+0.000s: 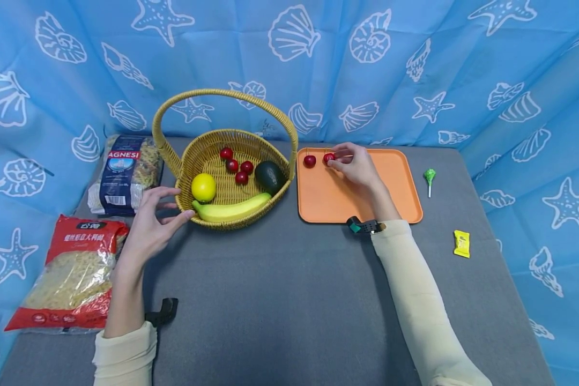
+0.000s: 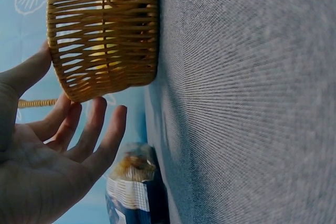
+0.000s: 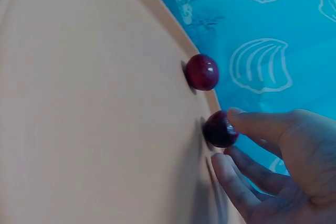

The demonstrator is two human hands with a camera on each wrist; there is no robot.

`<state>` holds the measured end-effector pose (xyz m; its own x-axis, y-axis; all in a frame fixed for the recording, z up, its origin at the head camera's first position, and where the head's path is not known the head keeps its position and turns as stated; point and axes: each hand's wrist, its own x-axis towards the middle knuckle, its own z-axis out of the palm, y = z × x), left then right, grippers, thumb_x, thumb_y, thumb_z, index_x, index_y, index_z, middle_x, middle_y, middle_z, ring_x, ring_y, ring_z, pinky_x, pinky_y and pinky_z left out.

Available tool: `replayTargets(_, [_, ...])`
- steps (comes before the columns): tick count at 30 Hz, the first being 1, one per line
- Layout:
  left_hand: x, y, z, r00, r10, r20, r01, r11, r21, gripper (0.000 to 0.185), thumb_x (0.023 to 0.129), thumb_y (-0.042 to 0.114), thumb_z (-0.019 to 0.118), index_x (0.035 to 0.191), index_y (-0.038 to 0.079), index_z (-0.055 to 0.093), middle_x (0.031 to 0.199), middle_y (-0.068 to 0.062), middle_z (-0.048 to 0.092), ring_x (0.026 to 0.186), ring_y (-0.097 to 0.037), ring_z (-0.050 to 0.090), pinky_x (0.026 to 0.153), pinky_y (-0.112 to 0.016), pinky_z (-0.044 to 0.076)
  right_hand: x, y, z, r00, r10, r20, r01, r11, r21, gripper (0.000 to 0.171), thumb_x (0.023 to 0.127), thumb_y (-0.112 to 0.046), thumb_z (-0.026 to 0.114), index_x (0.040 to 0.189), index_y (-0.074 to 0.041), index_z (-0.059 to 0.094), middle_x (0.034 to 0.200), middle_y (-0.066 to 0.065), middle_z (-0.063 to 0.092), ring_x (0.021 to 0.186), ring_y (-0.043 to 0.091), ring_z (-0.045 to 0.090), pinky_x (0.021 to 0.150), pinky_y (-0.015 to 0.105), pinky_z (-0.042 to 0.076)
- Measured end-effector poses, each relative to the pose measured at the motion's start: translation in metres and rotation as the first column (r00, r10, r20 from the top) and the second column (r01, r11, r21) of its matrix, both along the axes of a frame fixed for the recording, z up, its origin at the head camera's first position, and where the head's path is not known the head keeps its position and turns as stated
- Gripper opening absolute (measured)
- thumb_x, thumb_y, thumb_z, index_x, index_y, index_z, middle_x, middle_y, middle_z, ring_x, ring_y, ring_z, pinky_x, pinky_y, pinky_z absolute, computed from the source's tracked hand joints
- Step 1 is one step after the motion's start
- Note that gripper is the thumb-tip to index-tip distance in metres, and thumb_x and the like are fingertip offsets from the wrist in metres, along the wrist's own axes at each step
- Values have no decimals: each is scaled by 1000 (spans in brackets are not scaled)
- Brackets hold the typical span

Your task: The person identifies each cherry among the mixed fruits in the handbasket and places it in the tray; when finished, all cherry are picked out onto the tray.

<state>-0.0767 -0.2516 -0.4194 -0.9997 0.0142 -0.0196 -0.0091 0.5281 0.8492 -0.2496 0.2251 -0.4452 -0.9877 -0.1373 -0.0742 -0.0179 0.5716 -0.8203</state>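
Note:
My left hand (image 1: 151, 228) rests its thumb and index finger on the left end of a wicker basket (image 1: 231, 222), the other fingers loosely spread. In the left wrist view, the thumb tip touches the rim of the woven basket (image 2: 105, 35). My right hand (image 1: 354, 166) is over the orange tray (image 1: 323, 198), thumb and fingertips around a red cherry (image 1: 328, 158) near its back edge. The right wrist view shows the thumb on this dark cherry (image 3: 220, 129). Another cherry (image 1: 309, 161) lies to its left on the tray.
Inside the basket are several cherries (image 1: 242, 177), a yellow lemon-like fruit (image 1: 203, 187), a banana (image 1: 231, 210) and an avocado (image 1: 269, 177). Two pasta bags, blue (image 1: 125, 171) and red (image 1: 72, 273), lie at left. A green lollipop (image 1: 430, 176) and yellow wrapped candy (image 1: 461, 244) lie right.

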Motion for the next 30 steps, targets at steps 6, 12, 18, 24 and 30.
replayTargets(6, [1, 1, 0, 1000, 1, 3, -1, 1000, -3, 62, 102, 26, 78, 154, 4, 52, 158, -22, 37, 135, -43, 57, 86, 1, 51, 14, 1, 15, 998, 9, -56, -14, 995, -96, 43, 103, -15, 75, 140, 3, 64, 145, 26, 67, 131, 43, 69, 114, 56, 59])
replayTargets(12, [0, 0, 0, 1000, -3, 10, 3, 1000, 2, 63, 102, 27, 78, 154, 5, 51, 159, -22, 36, 136, -44, 56, 85, 3, 50, 43, -12, 45, 985, 72, -155, -105, 972, -209, 37, 101, -15, 78, 134, -1, 69, 134, 25, 70, 120, 32, 73, 105, 29, 64])
replayTargets(18, [-1, -1, -1, 1000, -4, 6, 4, 1000, -1, 63, 102, 28, 78, 155, 6, 51, 161, -22, 36, 136, -44, 55, 85, 2, 51, 75, -35, 73, 956, 176, -234, -247, 914, -322, 31, 99, -4, 77, 128, 3, 70, 124, 16, 74, 107, 17, 73, 96, 20, 65])
replayTargets(24, [0, 0, 0, 1000, -2, 8, 2, 1000, -1, 63, 102, 28, 77, 155, 6, 51, 161, -21, 35, 135, -40, 55, 86, 2, 51, 99, -62, 87, 917, 299, -263, -381, 851, -362, 30, 98, 2, 75, 128, 3, 71, 124, 16, 73, 111, 18, 74, 97, 27, 67])
replayTargets(30, [1, 1, 2, 1000, 3, 14, -3, 1000, 0, 63, 103, 28, 77, 155, 5, 50, 160, -21, 35, 135, -39, 55, 85, 2, 51, 105, -95, 87, 873, 402, -276, -481, 803, -353, 29, 98, 2, 75, 127, 2, 72, 122, 22, 73, 109, 22, 72, 98, 33, 68])
